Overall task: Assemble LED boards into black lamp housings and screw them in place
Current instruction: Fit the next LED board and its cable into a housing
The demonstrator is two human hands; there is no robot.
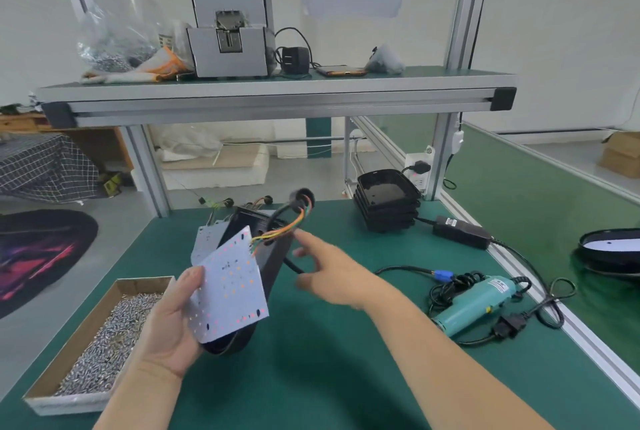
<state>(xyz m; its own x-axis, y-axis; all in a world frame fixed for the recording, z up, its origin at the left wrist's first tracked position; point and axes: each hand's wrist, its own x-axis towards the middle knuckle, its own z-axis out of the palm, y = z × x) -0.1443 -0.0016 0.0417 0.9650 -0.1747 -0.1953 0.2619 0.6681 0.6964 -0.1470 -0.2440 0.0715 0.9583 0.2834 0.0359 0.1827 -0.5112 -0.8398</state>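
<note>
Left hand (pixel 169 325): gripping the LED board (pixel 230 285) by its near-left edge, thumb lying on the white face, holding it up above the table (pixel 311 377).
LED board: tilting toward the camera, lying against the open side of a black lamp housing (pixel 275 258) that is held up with it.
Wires (pixel 280 230): orange, yellow and green, running from the board's far corner up to a black cable gland (pixel 304 199) blurred above the housing.
Right hand (pixel 325 273): blurred, released and holding nothing, index finger stretching toward the wires just right of the housing.
Spare boards (pixel 204 239): lying on the table behind the held housing, at the far edge.
Screw box (pixel 65 405): cardboard tray sitting near left, holding silver screws (pixel 104 343).
Housing stack (pixel 386 202): empty black housings nesting at the far right.
Electric screwdriver (pixel 474 301): teal, lying on its side at the right among black cables.
Power adapter (pixel 462 231): lying between the stack and the screwdriver.
Shelf (pixel 277 97): carrying a grey screw feeder (pixel 230 51) and a clear bag (pixel 114 38).
</note>
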